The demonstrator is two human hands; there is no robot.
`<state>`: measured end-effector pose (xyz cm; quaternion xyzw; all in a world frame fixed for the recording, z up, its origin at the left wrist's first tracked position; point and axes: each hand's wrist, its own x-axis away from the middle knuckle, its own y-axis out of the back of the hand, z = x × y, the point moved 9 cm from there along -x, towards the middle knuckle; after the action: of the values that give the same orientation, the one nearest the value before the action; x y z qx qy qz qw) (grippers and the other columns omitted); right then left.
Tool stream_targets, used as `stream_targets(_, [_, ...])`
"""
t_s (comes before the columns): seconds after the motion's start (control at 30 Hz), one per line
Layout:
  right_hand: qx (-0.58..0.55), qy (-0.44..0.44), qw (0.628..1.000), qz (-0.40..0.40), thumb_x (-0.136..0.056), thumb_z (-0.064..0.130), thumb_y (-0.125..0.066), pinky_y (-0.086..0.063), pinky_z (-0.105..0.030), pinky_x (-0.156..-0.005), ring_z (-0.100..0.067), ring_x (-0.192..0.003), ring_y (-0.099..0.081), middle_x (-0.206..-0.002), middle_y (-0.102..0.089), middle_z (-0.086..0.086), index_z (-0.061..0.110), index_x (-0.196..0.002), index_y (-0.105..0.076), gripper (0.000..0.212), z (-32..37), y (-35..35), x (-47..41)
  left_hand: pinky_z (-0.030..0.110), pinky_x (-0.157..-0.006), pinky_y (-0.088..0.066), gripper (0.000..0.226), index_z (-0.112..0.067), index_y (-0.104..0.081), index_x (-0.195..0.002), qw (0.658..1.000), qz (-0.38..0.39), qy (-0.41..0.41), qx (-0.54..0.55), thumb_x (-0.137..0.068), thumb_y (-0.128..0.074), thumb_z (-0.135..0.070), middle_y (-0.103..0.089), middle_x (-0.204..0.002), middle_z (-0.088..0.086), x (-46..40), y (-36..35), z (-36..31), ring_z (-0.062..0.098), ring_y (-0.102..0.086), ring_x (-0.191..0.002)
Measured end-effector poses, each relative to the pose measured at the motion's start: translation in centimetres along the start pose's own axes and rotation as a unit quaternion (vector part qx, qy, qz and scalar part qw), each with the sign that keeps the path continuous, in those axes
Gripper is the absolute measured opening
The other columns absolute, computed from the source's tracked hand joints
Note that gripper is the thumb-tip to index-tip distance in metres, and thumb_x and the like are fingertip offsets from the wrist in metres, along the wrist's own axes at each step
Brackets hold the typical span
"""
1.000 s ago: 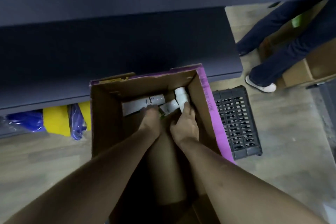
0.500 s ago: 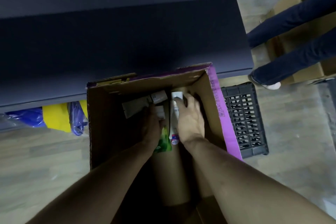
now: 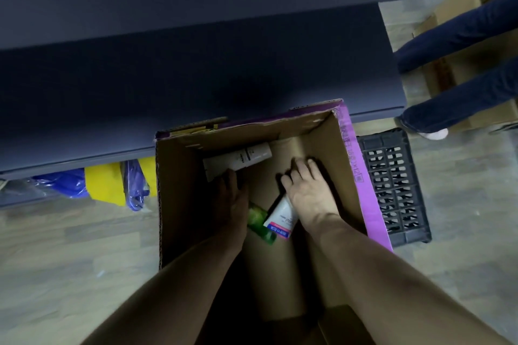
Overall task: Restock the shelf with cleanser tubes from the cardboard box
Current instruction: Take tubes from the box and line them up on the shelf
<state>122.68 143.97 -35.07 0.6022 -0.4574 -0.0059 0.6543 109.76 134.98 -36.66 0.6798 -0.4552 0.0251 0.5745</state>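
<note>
Dark shelf (image 3: pixel 196 73) sits just past your hands, floor either side. Both hands deep in cardboard box (image 3: pixel 361 176), grabbing several tubes per trip I guess. Right hand (image 3: pixel 308 190) curls round white tube (image 3: pixel 280 217); left hand (image 3: pixel 231 199) grips green tube (image 3: pixel 259 221), fingertips touching grey tube (image 3: pixel 238 159) just ahead. Forearms angle in, palms down.

The scene is dim and a little soft. Deep shadow fills the shelf (image 3: pixel 196 70). The right hand (image 3: pixel 305 187) catches more light. Straight lines bend near the edges.
</note>
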Motion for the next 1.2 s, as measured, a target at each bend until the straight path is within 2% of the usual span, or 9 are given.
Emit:
stream_targets(0.13, [-0.032,-0.016,0.999,0.024,-0.101,0.012,-0.025,-0.02,-0.048,-0.118,-0.036,-0.131,-0.038,-0.136,-0.049,-0.015,0.014,-0.144,-0.038,0.045,0.3,0.6,1.0,0.045,-0.117,-0.022,0.057,-0.003,-0.029,-0.15,0.995,0.054,0.021,-0.079,-0.1,-0.007,-0.02,-0.028,-0.155,0.019,0.8,-1.2,1.1,0.035,-0.028,-0.142])
stream_targets(0.23, [-0.123,-0.083,0.989,-0.003,-0.095,0.006,-0.018,-0.041,-0.042,-0.104,-0.032,-0.124,-0.046,-0.132,-0.053,-0.012,0.013,-0.137,-0.043,0.05,-0.6,1.7,2.2,0.028,-0.112,-0.023,0.045,-0.005,-0.033,-0.148,0.983,0.124,0.046,-0.127,-0.106,-0.028,-0.021,-0.034,-0.153,0.014,2.5,-0.8,1.0,0.029,-0.032,-0.142])
stream_targets(0.4, [-0.44,-0.207,0.873,0.036,-0.081,0.021,-0.071,-0.049,-0.036,-0.089,-0.033,-0.116,-0.058,-0.125,-0.058,-0.012,0.011,-0.128,-0.039,0.058,-2.1,1.4,5.5,0.028,-0.086,-0.049,0.046,-0.014,-0.056,-0.128,0.965,0.212,0.074,-0.134,-0.086,-0.067,-0.032,-0.063,-0.121,0.01,4.7,0.6,0.4,0.025,-0.064,-0.108])
stream_targets(0.63, [-0.6,-0.233,0.765,-0.016,-0.058,0.042,-0.066,-0.058,-0.036,-0.074,-0.023,-0.081,-0.069,-0.094,-0.068,0.0,0.026,-0.101,-0.043,0.051,-1.2,5.7,11.2,0.026,-0.086,-0.051,0.073,-0.019,-0.057,-0.114,0.984,0.163,0.03,-0.064,-0.059,-0.077,-0.062,-0.065,-0.109,-0.003,8.0,8.4,-2.9,0.018,-0.064,-0.098])
stream_targets(0.73, [-0.633,-0.241,0.733,-0.064,-0.057,0.044,-0.067,-0.06,-0.039,-0.07,-0.022,-0.075,-0.07,-0.09,-0.07,0.003,0.027,-0.1,-0.046,0.05,-2.3,8.5,13.6,0.032,-0.086,-0.051,0.066,-0.018,-0.055,-0.111,0.99,0.135,0.005,-0.027,-0.067,-0.074,-0.064,-0.064,-0.109,0.001,10.0,11.7,-4.2,0.022,-0.063,-0.101])
stream_targets(0.83, [-0.64,-0.223,0.726,-0.115,-0.059,0.045,-0.066,-0.06,-0.042,-0.065,-0.021,-0.074,-0.07,-0.089,-0.068,0.004,0.031,-0.098,-0.045,0.046,-3.4,11.8,15.6,0.033,-0.085,-0.053,0.052,-0.019,-0.054,-0.114,0.995,0.09,-0.032,0.036,-0.079,-0.071,-0.053,-0.066,-0.105,0.001,11.8,14.9,-5.3,0.021,-0.063,-0.094])
stream_targets(0.93, [-0.635,-0.201,0.729,-0.158,-0.067,0.037,-0.07,-0.06,-0.04,-0.065,-0.016,-0.074,-0.069,-0.088,-0.067,0.008,0.032,-0.101,-0.049,0.041,-4.3,15.4,18.1,0.017,-0.064,-0.047,0.037,-0.022,-0.049,-0.118,0.989,0.07,-0.057,0.119,-0.087,-0.069,-0.028,-0.064,-0.099,0.001,14.4,18.1,-6.5,0.016,-0.06,-0.075])
stream_targets(1.1, [-0.61,-0.157,0.747,-0.213,-0.077,0.026,-0.073,-0.043,-0.014,-0.05,-0.002,-0.072,-0.059,-0.092,-0.063,0.009,0.028,-0.108,-0.045,0.042,-4.8,21.9,21.9,0.027,-0.074,-0.044,0.043,-0.017,-0.051,-0.116,0.984,0.02,-0.112,0.137,-0.077,-0.07,-0.013,-0.06,-0.1,0.001,17.6,24.5,-8.6,0.019,-0.056,-0.088])
stream_targets(1.2, [-0.585,-0.143,0.761,-0.243,-0.076,0.033,-0.074,-0.05,-0.02,-0.06,-0.007,-0.079,-0.061,-0.097,-0.062,0.007,0.028,-0.11,-0.041,0.048,-4.5,26.1,23.8,0.026,-0.068,-0.041,0.04,-0.017,-0.052,-0.11,0.978,-0.016,-0.137,0.159,-0.074,-0.07,-0.013,-0.061,-0.092,-0.001,19.4,28.9,-9.8,0.019,-0.057,-0.084])
